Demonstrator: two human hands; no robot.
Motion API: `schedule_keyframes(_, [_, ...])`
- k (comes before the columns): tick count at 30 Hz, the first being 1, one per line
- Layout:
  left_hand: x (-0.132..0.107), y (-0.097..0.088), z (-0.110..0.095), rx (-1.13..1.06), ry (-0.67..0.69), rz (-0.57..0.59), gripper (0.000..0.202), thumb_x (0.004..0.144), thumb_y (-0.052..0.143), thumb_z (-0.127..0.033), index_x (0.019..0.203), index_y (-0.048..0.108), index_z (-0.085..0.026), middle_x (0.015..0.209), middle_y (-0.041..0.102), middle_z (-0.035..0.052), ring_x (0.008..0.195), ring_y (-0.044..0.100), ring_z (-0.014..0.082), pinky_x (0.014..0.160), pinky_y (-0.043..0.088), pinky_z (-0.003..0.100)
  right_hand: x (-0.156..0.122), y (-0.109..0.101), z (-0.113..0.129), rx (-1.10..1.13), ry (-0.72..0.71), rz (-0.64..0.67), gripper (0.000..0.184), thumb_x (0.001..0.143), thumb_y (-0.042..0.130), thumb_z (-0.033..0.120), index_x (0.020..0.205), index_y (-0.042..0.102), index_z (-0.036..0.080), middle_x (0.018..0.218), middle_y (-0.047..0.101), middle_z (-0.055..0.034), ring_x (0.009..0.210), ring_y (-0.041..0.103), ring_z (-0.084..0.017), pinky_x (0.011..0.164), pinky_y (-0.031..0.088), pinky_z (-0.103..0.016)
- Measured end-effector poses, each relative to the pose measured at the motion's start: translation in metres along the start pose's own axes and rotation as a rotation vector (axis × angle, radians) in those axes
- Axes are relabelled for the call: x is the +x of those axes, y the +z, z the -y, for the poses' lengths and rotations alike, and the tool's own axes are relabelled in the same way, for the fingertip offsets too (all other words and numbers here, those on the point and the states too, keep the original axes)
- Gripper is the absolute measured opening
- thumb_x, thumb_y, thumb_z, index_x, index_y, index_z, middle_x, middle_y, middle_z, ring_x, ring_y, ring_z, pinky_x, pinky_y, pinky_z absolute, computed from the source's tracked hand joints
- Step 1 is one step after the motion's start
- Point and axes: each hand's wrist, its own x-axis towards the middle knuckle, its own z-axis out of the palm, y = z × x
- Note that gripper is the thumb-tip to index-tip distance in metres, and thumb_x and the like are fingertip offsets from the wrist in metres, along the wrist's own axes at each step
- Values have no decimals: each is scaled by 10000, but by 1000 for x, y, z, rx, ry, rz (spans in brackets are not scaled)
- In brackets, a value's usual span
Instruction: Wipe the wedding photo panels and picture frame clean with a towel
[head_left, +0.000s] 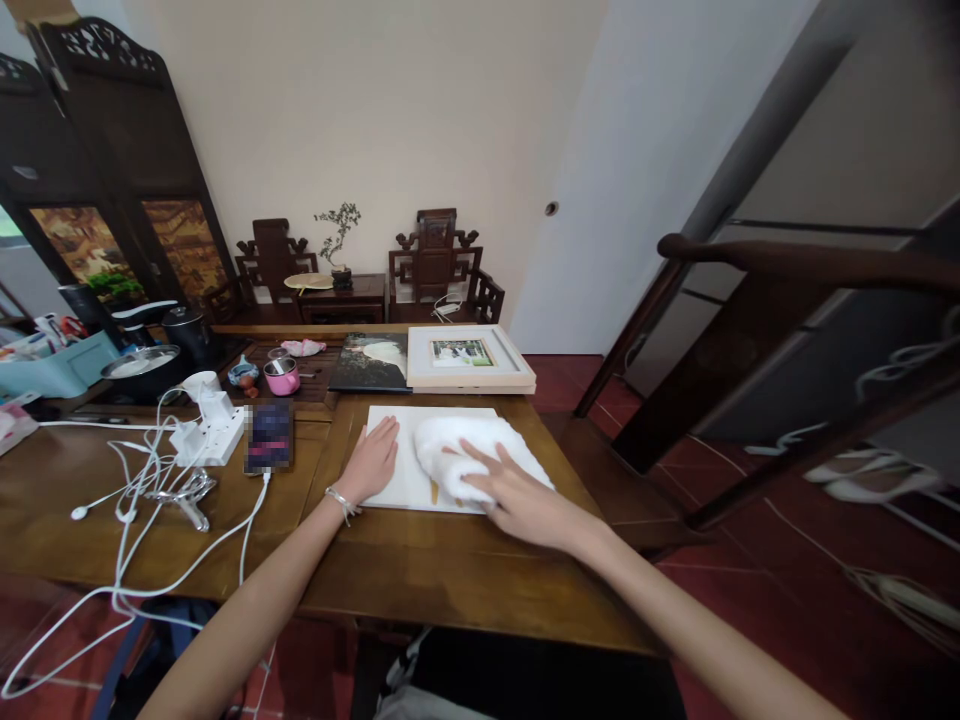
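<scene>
A flat white board point(406, 425) lies on the brown wooden table point(420, 580) in front of me. My left hand point(372, 462) rests flat on the board's left part, fingers stretched out and a bracelet at the wrist. On the right part lies a bunched, fluffy white towel point(442, 435), covering much of the board there. My right hand point(521, 500) presses on this towel from the near right side, fingers bent into its folds. A few small brownish marks show on the board at the towel's near edge.
Behind the board lie a framed picture point(510, 375) and a dark picture panel point(360, 375). To the left are a phone point(270, 438) on a cable, a power strip point(217, 430), tangled white cables and a pink cup point(281, 376). A dark wooden chair point(712, 330) stands at right.
</scene>
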Motion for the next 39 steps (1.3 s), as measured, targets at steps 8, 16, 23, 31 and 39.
schedule_keyframes(8, [0,-3,-1,2,-8,2,451,945,231,-252,1356,376,-136,1459,332,106,1367,261,193,1120,179,460,71,10,-21,-204,213,-22,663,675,373,-67,1263,524,199,1507,226,-57,1371,90,-382,979,190,-711])
schedule_keyframes(16, [0,0,0,4,1,-9,451,937,233,-223,1357,373,-134,1453,340,108,1368,260,191,1119,167,474,-15,22,50,-223,70,46,589,652,370,-53,1118,638,186,1516,194,-33,1371,72,-384,1028,194,-667])
schedule_keyframes(23, [0,1,2,0,7,-2,449,938,235,-223,1355,378,-140,1456,336,107,1370,255,197,1117,169,481,0,15,39,-155,108,54,609,669,364,-36,1177,597,205,1504,238,-23,1369,116,-374,1008,225,-674])
schedule_keyframes(31, [3,6,11,-11,26,-23,449,943,234,-230,1361,374,-144,1453,342,113,1361,276,212,1115,180,493,87,7,-10,-251,254,-18,604,717,377,-4,1260,531,209,1478,304,-72,1342,187,-389,933,267,-708])
schedule_keyframes(39, [2,7,9,-17,35,-52,447,935,243,-206,1350,387,-127,1443,357,123,1356,286,211,1118,186,486,17,18,37,-233,85,17,609,660,385,-39,1177,607,194,1480,302,-69,1365,130,-381,1015,213,-658])
